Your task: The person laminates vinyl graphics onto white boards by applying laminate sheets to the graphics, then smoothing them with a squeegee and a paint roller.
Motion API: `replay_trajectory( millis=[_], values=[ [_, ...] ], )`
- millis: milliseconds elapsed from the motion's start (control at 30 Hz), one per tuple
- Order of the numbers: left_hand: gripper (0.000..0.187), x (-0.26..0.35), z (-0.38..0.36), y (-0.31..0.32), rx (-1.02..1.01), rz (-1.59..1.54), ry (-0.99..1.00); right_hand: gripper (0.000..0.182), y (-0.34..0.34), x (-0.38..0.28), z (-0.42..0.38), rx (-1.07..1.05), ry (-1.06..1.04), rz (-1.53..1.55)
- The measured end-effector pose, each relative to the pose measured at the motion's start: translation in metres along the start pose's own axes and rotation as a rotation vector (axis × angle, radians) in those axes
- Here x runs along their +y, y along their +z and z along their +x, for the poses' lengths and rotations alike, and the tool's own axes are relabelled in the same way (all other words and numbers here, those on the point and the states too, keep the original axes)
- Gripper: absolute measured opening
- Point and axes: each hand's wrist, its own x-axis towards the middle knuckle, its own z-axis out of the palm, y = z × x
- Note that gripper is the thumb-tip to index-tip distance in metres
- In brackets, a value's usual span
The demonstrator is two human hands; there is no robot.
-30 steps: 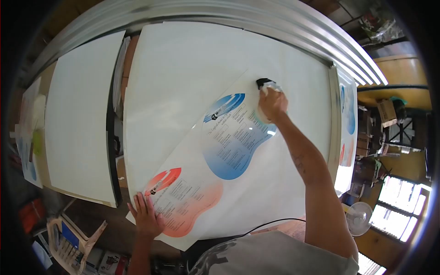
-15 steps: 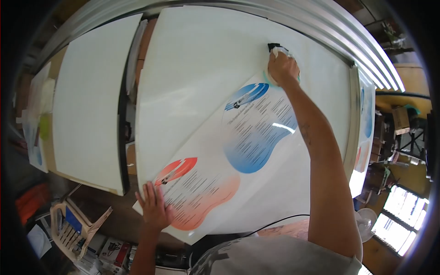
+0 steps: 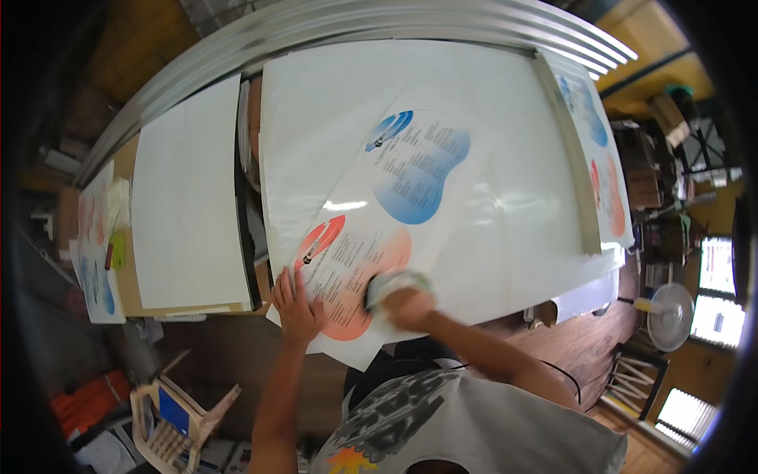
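A printed sheet [image 3: 359,186] with a blue shape and a red-orange shape, both with text, lies aslant on the large white board [image 3: 505,103]. My left hand [image 3: 298,310] rests on the sheet's lower left end beside the red print, fingers spread, holding nothing. My right hand [image 3: 409,308] is closed on a bunched pale cloth [image 3: 401,281] with a dark edge at its left side. Motion smears this hand and the cloth; they are over the right edge of the red-orange shape. What lies inside the cloth is hidden.
A second white panel [image 3: 189,197] stands across a gap on the left. Similar prints lie at the far left and on a printed sheet [image 3: 596,134] at the right. Ridged metal sheeting [image 3: 355,31] runs behind. A plastic chair [image 3: 178,411] and a fan [image 3: 669,316] stand nearby.
My right hand with the cloth has come from the far upper end of the sheet down toward me, to the red-orange shape. My left hand stays on the sheet's corner. The view has shifted.
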Motion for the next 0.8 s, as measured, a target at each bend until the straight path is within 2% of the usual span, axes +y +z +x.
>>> replay_trajectory(
  millis=[33, 67, 100, 133, 167, 200, 233, 267, 300, 367, 400, 433, 467, 500, 533, 567, 600, 667, 700, 767, 800],
  values=[
    [0.082, -0.002, -0.001, 0.0, 0.059, -0.027, 0.005, 0.03, -0.038, 0.017, -0.003, -0.165, 0.409, 0.108],
    [0.082, -0.003, 0.001, -0.005, 0.07, -0.032, 0.037, 0.037, -0.045, 0.044, -0.019, 0.116, 0.529, 0.013],
    [0.085, -0.003, 0.002, -0.013, 0.064, -0.031, -0.047, 0.041, -0.045, 0.078, -0.025, 0.275, 0.732, -0.082],
    [0.089, -0.004, 0.004, -0.019, 0.052, -0.031, -0.129, 0.044, -0.045, 0.121, -0.03, 0.143, 0.579, -0.57],
    [0.089, -0.007, 0.007, -0.026, 0.053, -0.041, -0.094, 0.046, -0.07, 0.146, -0.033, 0.159, 0.822, -0.236],
    [0.092, -0.013, 0.018, -0.032, 0.007, -0.103, -0.163, 0.044, -0.126, 0.103, -0.037, 0.447, 0.828, -0.082],
    [0.095, -0.018, 0.027, -0.039, -0.047, -0.161, -0.234, 0.044, -0.146, 0.077, -0.042, 0.473, 0.848, -0.09],
    [0.079, -0.02, 0.034, -0.05, -0.07, -0.083, -0.201, 0.043, -0.157, 0.055, -0.049, 0.63, 0.798, -0.089],
    [0.079, -0.022, 0.046, -0.063, -0.07, -0.082, -0.176, 0.043, -0.165, 0.038, -0.056, 0.784, 0.738, -0.088],
    [0.057, -0.025, 0.065, -0.092, -0.805, -0.496, -0.435, 0.045, -0.154, -0.004, -0.083, 0.815, 0.734, -0.02],
    [0.032, -0.02, 0.061, -0.105, -0.863, -0.682, -0.429, 0.049, -0.142, -0.024, -0.098, 0.746, 0.773, 0.171],
    [0.029, -0.012, 0.058, -0.119, -0.867, -0.836, -0.471, 0.052, -0.13, -0.041, -0.111, 0.663, 0.8, 0.365],
    [0.027, 0.001, 0.056, -0.134, -0.861, -0.989, -0.514, 0.055, -0.119, -0.055, -0.123, 0.563, 0.916, 0.568],
    [0.027, 0.022, 0.056, -0.157, -0.801, -0.999, -0.546, 0.059, -0.109, -0.068, -0.136, 0.441, 1.03, 0.77],
    [0.028, 0.038, 0.054, -0.175, -0.707, -1.07, -0.564, 0.06, -0.11, -0.085, -0.15, 0.451, 1.063, 1.125],
    [0.027, 0.042, 0.054, -0.174, -0.668, -1.278, -0.621, 0.063, -0.122, -0.101, -0.162, 0.447, 1.084, 1.477],
    [0.03, 0.055, 0.052, -0.179, -0.645, -1.527, -0.669, 0.063, -0.134, -0.112, -0.173, 0.417, 1.064, 1.485],
    [0.026, 0.087, 0.048, -0.191, -0.646, -1.63, -0.719, 0.064, -0.161, -0.127, -0.193, 0.512, 0.611, 1.97],
    [0.024, 0.096, 0.048, -0.19, -0.649, -1.647, -0.696, 0.064, -0.172, -0.131, -0.199, 0.521, 0.583, 1.956],
    [0.021, 0.128, 0.036, -0.207, -0.625, -1.625, -0.653, 0.062, -0.195, -0.137, -0.208, 0.754, 0.494, 2.016],
    [0.018, 0.142, 0.028, -0.214, -0.611, -1.595, -0.655, 0.064, -0.21, -0.143, -0.213, 0.788, 0.501, 2.002]
  ],
)
